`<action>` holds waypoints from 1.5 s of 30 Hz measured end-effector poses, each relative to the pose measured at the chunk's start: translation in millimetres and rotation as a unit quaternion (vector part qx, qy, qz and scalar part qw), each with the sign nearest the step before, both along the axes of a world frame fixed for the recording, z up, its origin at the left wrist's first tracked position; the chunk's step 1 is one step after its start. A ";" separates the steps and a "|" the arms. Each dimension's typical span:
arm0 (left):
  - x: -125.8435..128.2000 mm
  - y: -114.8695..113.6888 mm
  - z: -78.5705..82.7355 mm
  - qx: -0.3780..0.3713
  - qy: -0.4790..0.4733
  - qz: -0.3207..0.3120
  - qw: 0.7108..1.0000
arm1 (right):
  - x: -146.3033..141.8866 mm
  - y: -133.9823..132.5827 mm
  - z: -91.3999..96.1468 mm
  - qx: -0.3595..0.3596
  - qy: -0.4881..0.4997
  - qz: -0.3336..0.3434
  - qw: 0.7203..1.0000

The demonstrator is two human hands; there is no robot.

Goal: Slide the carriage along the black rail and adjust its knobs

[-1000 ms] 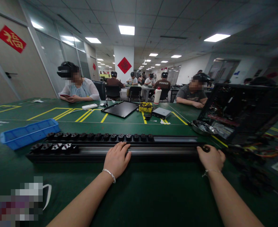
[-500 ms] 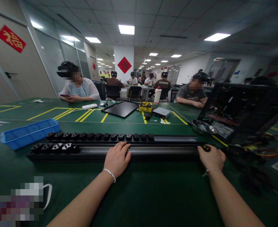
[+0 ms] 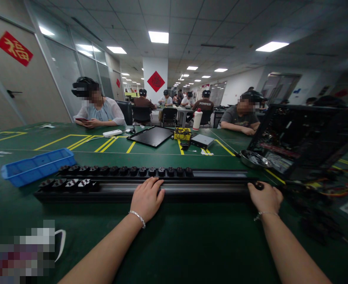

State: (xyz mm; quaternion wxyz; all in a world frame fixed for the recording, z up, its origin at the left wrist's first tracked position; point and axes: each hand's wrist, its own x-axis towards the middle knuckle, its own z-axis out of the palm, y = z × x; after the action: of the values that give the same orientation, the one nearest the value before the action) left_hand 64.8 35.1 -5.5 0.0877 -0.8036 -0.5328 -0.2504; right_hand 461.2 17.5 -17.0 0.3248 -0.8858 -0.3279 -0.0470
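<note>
A long black power track (image 3: 203, 189) lies crosswise in front of me, several black socket adapters (image 3: 60, 184) grouped at its left end. My left hand (image 3: 147, 197) lies over the track's middle, fingers bent across its top and far edge. At the right end, my right hand (image 3: 265, 197) is closed around a small round black knob (image 3: 259, 185), which shows between thumb and forefinger. Just behind runs a second black track (image 3: 221, 174) with a row of several adapters. The undersides of both hands are hidden.
A blue bin (image 3: 38, 165) stands at the left. On the right are a metal bowl (image 3: 254, 159), an opened computer case (image 3: 298, 138) and loose cables. Farther back lie a black panel (image 3: 153, 136), a grey box (image 3: 202, 140) and a bottle (image 3: 197, 120). Two people sit across the table.
</note>
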 end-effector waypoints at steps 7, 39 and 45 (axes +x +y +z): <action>0.3 -1.0 0.8 -0.003 0.002 0.001 1.000 | -1.9 -2.9 -3.0 0.018 -0.026 -0.007 0.999; -0.7 1.0 -2.3 0.008 0.000 -0.001 1.000 | 3.1 -2.5 -2.2 0.017 0.039 -0.032 0.999; -0.9 0.6 -1.8 0.005 0.002 -0.002 1.000 | 9.5 -0.5 -7.4 0.023 0.015 -0.021 0.999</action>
State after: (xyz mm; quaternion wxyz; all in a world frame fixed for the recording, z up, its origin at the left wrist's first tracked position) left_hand 63.8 35.7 -7.3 0.0920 -0.8046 -0.5301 -0.2513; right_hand 470.7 17.0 -24.4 0.3491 -0.8852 -0.3038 -0.0484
